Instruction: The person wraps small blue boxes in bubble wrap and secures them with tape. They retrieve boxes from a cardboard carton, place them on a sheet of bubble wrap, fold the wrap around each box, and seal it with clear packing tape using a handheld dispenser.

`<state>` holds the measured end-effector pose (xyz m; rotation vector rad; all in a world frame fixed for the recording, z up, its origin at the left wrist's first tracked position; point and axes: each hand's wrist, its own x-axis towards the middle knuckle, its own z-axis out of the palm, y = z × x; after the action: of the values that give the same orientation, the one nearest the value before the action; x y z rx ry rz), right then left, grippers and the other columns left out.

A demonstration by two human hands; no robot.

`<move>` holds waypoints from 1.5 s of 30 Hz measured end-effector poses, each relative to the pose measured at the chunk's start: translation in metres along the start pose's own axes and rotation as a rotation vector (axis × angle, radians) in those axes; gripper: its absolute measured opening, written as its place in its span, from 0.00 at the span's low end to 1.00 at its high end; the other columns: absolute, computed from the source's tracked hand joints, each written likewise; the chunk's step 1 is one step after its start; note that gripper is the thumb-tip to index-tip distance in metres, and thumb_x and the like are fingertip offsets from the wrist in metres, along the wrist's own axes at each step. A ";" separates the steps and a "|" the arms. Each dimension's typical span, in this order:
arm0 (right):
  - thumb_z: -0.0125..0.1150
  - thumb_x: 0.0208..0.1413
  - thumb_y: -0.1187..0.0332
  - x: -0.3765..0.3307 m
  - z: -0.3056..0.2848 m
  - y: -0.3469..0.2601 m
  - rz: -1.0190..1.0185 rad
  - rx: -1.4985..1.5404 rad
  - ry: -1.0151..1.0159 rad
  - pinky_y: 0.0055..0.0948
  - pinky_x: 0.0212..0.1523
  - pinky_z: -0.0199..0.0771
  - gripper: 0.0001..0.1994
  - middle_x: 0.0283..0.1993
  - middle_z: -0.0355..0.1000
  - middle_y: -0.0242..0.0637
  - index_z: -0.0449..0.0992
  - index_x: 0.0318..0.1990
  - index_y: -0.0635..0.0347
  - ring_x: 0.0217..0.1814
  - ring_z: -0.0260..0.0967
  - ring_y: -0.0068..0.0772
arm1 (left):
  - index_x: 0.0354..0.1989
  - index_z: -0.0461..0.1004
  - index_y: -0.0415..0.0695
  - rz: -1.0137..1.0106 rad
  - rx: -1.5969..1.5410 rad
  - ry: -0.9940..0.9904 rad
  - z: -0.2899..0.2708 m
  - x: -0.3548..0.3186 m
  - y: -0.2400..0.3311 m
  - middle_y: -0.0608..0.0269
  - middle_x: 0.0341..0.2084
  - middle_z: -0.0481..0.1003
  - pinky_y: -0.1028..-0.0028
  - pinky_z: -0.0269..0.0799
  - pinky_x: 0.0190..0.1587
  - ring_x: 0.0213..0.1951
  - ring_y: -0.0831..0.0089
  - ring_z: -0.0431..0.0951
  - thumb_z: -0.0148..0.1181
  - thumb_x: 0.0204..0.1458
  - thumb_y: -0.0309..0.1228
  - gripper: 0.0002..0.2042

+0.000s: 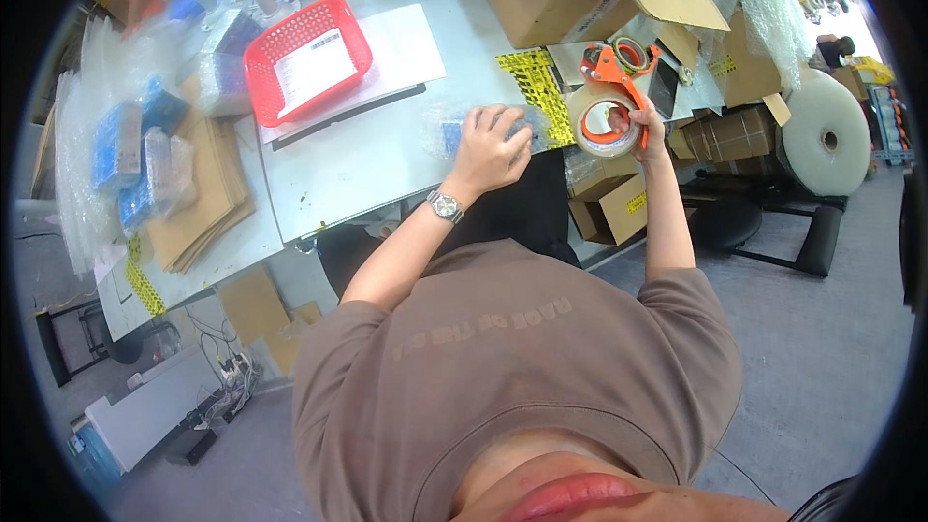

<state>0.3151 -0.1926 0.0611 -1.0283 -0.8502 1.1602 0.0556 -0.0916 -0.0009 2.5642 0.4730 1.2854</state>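
Since the red basket [263, 63] serves as landmark, places are given from it, largest entry first; desk [338, 169], pale, beneath and around the basket; cardboard box [541, 5], one, flaps open, to its upper right; brown stack [217, 174], flat sheets, paper or card undetermined, to its lower left; blue items [118, 145], several, in clear plastic covering, left of it, near the brown stack; red basket itself, one, printed white sheet [314, 72] inside; tape dispenser [633, 92], orange, one, wide roll [585, 128] fitted, well to its right, the right hand [654, 132] gripping the handle; blue packet [450, 138], one, clear film about it, right of and slightly below the basket, mostly covered by the left hand [493, 150]; fingers bent over it, though whether that grip is closed or merely resting cannot be told; status, by judgement, partway; the items at left look covered already; the packet under the hand seems covered but perhaps not yet taped, any tape there being indistinguishable.
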 end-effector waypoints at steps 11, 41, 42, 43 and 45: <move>0.55 0.42 0.70 -0.014 0.037 0.008 0.282 -0.062 -0.143 0.20 0.27 0.65 0.32 0.31 0.68 0.31 0.62 0.60 0.70 0.22 0.61 0.17 | 0.36 0.77 0.46 -0.023 0.002 0.027 -0.002 -0.001 0.003 0.65 0.42 0.73 0.59 0.62 0.51 0.48 0.62 0.70 0.60 0.45 0.27 0.08; 0.63 0.42 0.60 0.009 0.082 -0.007 0.426 -0.817 -0.013 0.23 0.26 0.71 0.24 0.30 0.74 0.36 0.73 0.45 0.70 0.23 0.68 0.21 | 0.34 0.74 0.46 -0.011 -0.038 0.077 -0.003 -0.017 -0.005 0.54 0.44 0.67 0.58 0.62 0.49 0.48 0.57 0.68 0.63 0.43 0.29 0.09; 0.63 0.42 0.60 0.010 0.086 -0.009 0.454 -0.815 -0.022 0.24 0.27 0.71 0.24 0.31 0.74 0.36 0.73 0.45 0.70 0.24 0.69 0.22 | 0.34 0.73 0.46 -0.037 -0.028 0.087 -0.002 -0.018 -0.005 0.54 0.44 0.67 0.58 0.63 0.48 0.48 0.56 0.68 0.63 0.43 0.28 0.09; 0.63 0.42 0.60 0.010 0.090 -0.010 0.481 -0.812 -0.030 0.24 0.27 0.71 0.24 0.32 0.74 0.36 0.73 0.44 0.70 0.24 0.69 0.22 | 0.35 0.73 0.45 -0.063 -0.017 0.098 -0.001 -0.018 -0.006 0.54 0.43 0.67 0.58 0.63 0.48 0.47 0.56 0.68 0.63 0.44 0.28 0.09; 0.64 0.41 0.59 0.010 0.096 -0.001 0.474 -0.826 -0.033 0.25 0.30 0.71 0.25 0.33 0.74 0.38 0.73 0.45 0.70 0.28 0.70 0.25 | 0.35 0.72 0.45 -0.086 -0.001 0.115 0.000 -0.018 -0.009 0.54 0.42 0.67 0.58 0.63 0.47 0.46 0.56 0.68 0.62 0.44 0.28 0.10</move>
<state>0.2284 -0.1644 0.0933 -1.9704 -1.1885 1.2303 0.0441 -0.0905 -0.0167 2.4494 0.5973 1.4071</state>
